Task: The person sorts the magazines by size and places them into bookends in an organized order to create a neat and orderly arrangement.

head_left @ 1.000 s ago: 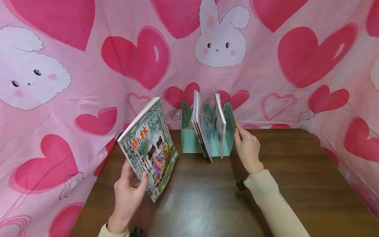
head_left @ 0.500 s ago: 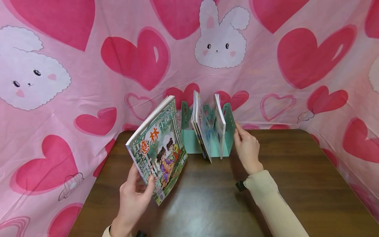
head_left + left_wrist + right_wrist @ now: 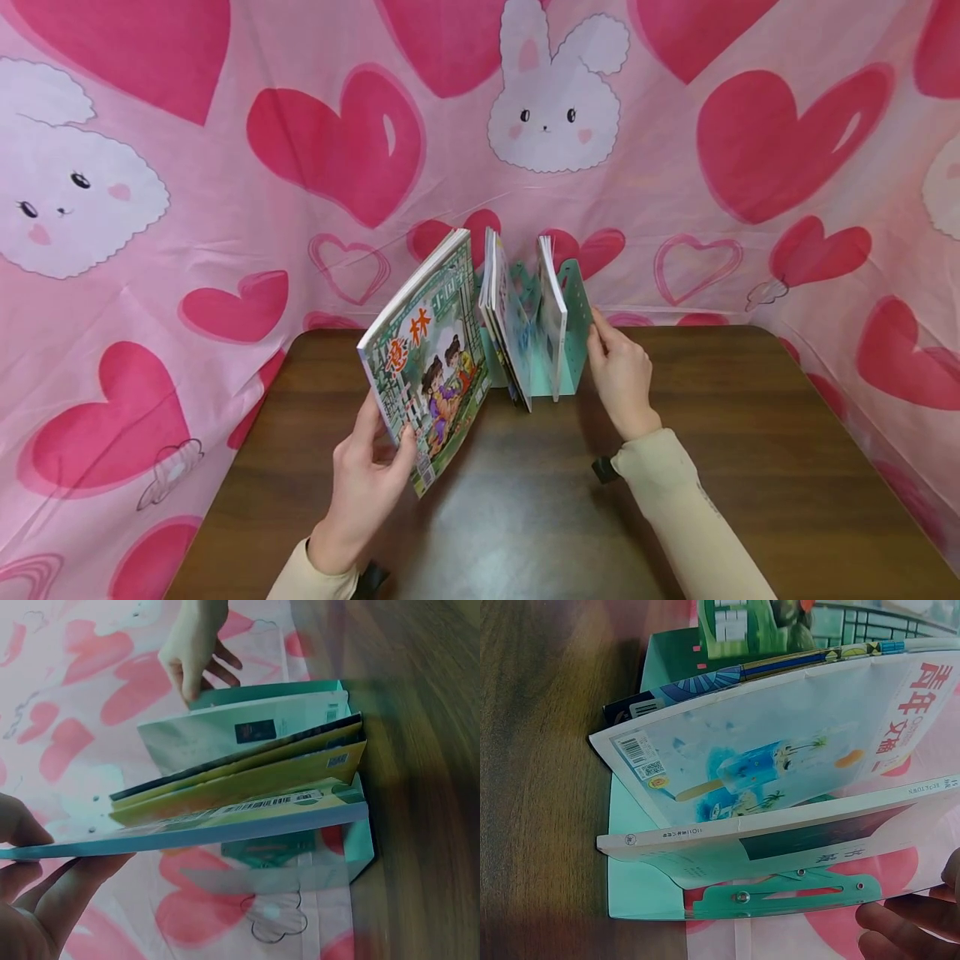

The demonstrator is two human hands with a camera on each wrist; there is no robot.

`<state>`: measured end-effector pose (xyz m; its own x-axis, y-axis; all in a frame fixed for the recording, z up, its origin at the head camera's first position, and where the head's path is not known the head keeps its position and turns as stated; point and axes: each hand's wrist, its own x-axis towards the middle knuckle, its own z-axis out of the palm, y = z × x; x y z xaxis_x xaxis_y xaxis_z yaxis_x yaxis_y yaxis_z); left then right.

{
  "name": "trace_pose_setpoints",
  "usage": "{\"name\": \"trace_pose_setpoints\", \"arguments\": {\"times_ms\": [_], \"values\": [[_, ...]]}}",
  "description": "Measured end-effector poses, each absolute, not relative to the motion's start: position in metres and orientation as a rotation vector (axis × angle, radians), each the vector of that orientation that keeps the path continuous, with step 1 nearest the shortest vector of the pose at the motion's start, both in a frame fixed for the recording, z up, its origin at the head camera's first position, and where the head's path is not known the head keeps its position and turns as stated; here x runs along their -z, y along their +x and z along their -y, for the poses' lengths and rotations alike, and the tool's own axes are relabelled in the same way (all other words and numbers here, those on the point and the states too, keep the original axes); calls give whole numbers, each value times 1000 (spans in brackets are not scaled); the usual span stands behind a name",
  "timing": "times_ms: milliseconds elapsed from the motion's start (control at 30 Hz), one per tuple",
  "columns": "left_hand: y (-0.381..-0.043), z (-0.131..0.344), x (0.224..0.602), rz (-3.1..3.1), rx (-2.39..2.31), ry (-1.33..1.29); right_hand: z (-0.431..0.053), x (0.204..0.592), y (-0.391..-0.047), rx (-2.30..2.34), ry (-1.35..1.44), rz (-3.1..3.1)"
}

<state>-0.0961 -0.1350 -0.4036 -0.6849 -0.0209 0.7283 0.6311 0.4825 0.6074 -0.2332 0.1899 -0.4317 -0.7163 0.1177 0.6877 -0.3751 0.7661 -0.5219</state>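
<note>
My left hand [image 3: 371, 483] grips a green-covered magazine [image 3: 431, 367] by its lower left edge, thumb on the front cover. The magazine is tilted and overlaps the left part of the mint-green file rack [image 3: 572, 350] in the head view. My right hand [image 3: 624, 375] pinches the rack's right side panel by its edge. Inside the rack stand a few leaning magazines [image 3: 504, 325], the front one with an ice-pop cover [image 3: 757, 765], and a white magazine [image 3: 552, 325] further right. In the left wrist view the held magazine's spine [image 3: 195, 838] lies beside the yellow-backed magazines [image 3: 262, 780].
The rack stands on a dark brown wooden table [image 3: 712, 467], near its back edge. Behind and beside the table hangs a pink cloth [image 3: 465, 133] printed with hearts and rabbits.
My left hand has carried the green magazine to the right and slightly away from me, until it overlaps the rack's left side. My right hand keeps its place on the side panel.
</note>
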Motion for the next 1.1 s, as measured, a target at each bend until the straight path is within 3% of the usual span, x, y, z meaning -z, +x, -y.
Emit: {"name": "trace_pose_setpoints", "arguments": {"times_ms": [1100], "values": [[-185,93,423,2011,1111,-415,-190,431,-234,-867,189,2225]]}}
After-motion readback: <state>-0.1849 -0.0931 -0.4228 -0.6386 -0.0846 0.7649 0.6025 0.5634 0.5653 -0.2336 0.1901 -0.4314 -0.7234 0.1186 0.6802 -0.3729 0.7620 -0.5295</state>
